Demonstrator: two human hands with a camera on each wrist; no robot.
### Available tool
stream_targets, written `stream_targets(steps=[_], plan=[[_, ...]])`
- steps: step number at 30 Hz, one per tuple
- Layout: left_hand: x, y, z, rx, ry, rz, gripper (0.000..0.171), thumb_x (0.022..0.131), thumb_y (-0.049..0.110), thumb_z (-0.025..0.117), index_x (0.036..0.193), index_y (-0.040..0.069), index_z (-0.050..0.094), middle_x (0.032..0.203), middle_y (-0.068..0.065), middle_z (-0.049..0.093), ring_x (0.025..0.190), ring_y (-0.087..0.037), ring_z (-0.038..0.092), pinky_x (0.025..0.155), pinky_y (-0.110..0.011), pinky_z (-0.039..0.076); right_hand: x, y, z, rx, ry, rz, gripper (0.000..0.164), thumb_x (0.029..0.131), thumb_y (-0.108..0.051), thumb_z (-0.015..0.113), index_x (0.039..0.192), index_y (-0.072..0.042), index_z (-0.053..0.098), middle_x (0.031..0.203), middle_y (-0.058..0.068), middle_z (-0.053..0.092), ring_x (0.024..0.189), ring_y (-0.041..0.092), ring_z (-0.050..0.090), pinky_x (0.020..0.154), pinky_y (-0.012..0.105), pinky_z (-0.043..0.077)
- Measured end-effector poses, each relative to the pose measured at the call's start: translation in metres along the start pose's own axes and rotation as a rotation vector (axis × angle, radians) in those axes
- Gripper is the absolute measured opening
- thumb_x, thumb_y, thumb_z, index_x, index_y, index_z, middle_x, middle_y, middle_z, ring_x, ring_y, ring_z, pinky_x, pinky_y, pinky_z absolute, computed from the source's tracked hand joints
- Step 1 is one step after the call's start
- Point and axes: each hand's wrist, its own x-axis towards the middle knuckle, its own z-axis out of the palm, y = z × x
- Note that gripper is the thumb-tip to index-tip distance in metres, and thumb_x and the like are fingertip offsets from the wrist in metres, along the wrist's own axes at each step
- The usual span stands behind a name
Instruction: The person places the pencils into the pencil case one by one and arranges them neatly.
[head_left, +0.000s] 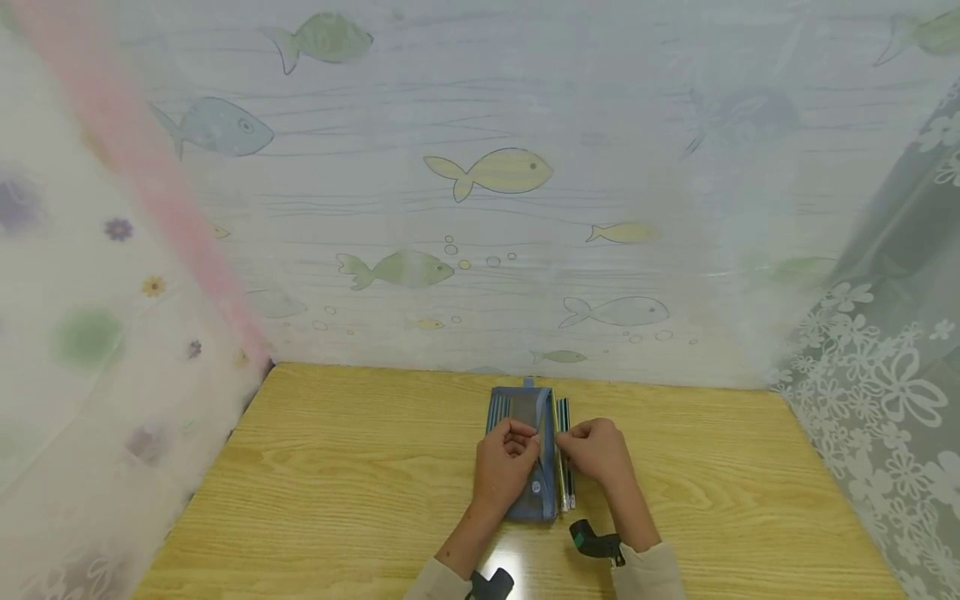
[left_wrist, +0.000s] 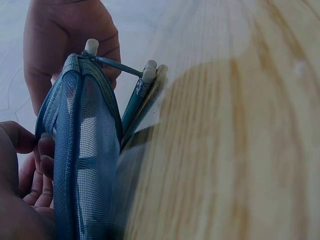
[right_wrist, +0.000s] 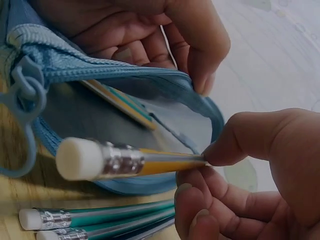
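A blue mesh pencil case (head_left: 531,507) lies on the table with its zipper unfastened along the right side. My left hand (head_left: 504,471) pinches the edge of its opening and lifts it, so the mouth gapes in the right wrist view. My right hand (head_left: 602,452) holds a yellow-and-grey striped pencil (right_wrist: 170,162) between thumb and fingers, right at that mouth, its white eraser end towards the camera. Several striped pencils (head_left: 498,408) show inside the case through the mesh. Beside the case, under my right hand, lie green-and-grey pencils (right_wrist: 130,214) with white erasers.
The wood-grain table (head_left: 360,467) extends to both sides of the case. A curtain printed with fish (head_left: 510,171) hangs along its back edge, and a lace curtain (head_left: 900,392) hangs at the right. A blue zipper pull loop (right_wrist: 25,115) dangles at the case's near end.
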Motion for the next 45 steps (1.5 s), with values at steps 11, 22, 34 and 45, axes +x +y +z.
stream_targets(steps=[11,22,34,45], plan=[[0.000,0.001,-0.001,-0.001,-0.007,-0.026,0.007,0.094,0.005,0.077,0.097,0.009,0.073,0.084,-0.004,0.072,0.068,-0.009,0.067,0.064,-0.020,0.054,0.000,-0.001,0.009,0.044,-0.017,0.003,0.022,0.092,-0.017,0.073,0.078,-0.001,0.078,0.062,0.003,0.068,0.056,0.016,0.064,0.055,0.029,0.050],[0.000,0.001,0.000,-0.001,-0.007,-0.018,0.007,0.094,0.004,0.076,0.097,0.009,0.073,0.084,-0.004,0.072,0.069,-0.010,0.067,0.064,-0.020,0.054,-0.002,-0.003,0.014,0.040,0.015,0.010,0.019,0.091,-0.014,0.070,0.082,0.001,0.078,0.067,0.005,0.071,0.057,0.015,0.065,0.053,0.029,0.051],[-0.002,0.000,-0.001,0.006,-0.006,-0.017,0.006,0.095,0.005,0.077,0.098,0.009,0.073,0.085,-0.004,0.072,0.070,-0.009,0.067,0.065,-0.020,0.055,0.001,0.001,0.013,-0.014,0.057,-0.009,0.018,0.091,-0.016,0.072,0.083,-0.002,0.079,0.065,0.002,0.070,0.058,0.015,0.063,0.053,0.030,0.050],[-0.002,0.000,-0.001,0.009,-0.007,-0.016,0.008,0.095,0.003,0.076,0.098,0.010,0.073,0.086,-0.004,0.073,0.070,-0.009,0.067,0.066,-0.020,0.054,0.005,0.016,0.005,-0.192,0.147,-0.022,0.019,0.087,-0.020,0.077,0.077,-0.004,0.077,0.072,0.005,0.073,0.060,0.017,0.062,0.052,0.032,0.049]])
